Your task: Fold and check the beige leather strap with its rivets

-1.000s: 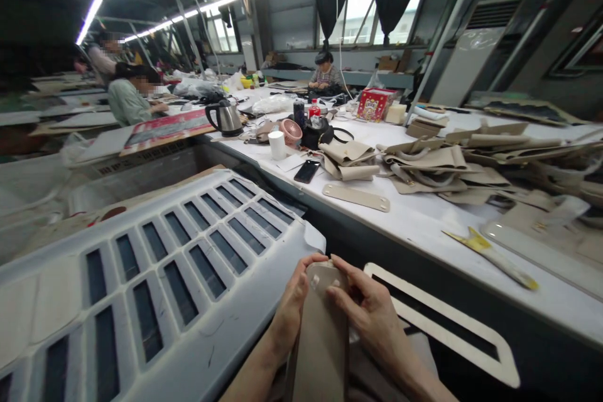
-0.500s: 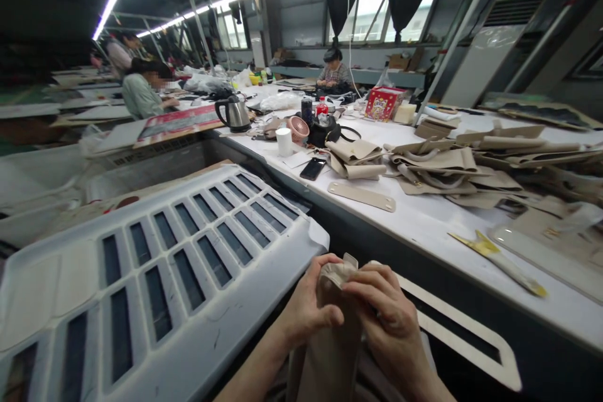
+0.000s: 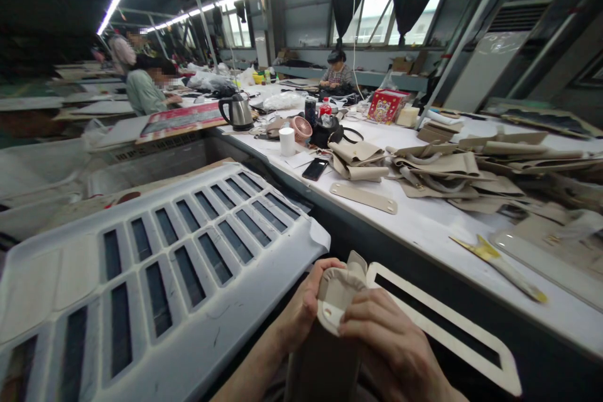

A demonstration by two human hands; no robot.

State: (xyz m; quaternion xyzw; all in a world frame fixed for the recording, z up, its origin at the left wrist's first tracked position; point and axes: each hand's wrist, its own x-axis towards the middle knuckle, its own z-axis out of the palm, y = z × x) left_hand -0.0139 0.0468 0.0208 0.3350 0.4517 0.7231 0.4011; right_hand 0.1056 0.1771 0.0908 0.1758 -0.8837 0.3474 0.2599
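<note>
Low in front of me, both hands are closed on a beige leather-like piece [image 3: 342, 292] with a rounded, curled end and a small hole near its edge. My left hand [image 3: 304, 304] grips its left side, thumb against the edge. On the right edge, the bent fingers of my right hand [image 3: 389, 333] press beside the hole. A short beige tab [image 3: 357, 264] sticks up behind the curled end. Below the hands the piece runs down as a wide band, partly hidden by them. Just right of my hands lies a pale slotted frame [image 3: 509, 369].
At left stands a white slotted panel [image 3: 181, 286]. The white table [image 3: 419, 220] bears a beige strip [image 3: 362, 196], a pile of beige pieces [image 3: 438, 163], a yellow-stained brush-like tool [image 3: 502, 267], a phone [image 3: 315, 169] and a kettle [image 3: 239, 113]. Several people sit or stand farther back.
The rounded end has turned toward me, so its inner face and hole now show. My right hand has shifted lower along its edge. The view has tilted slightly.
</note>
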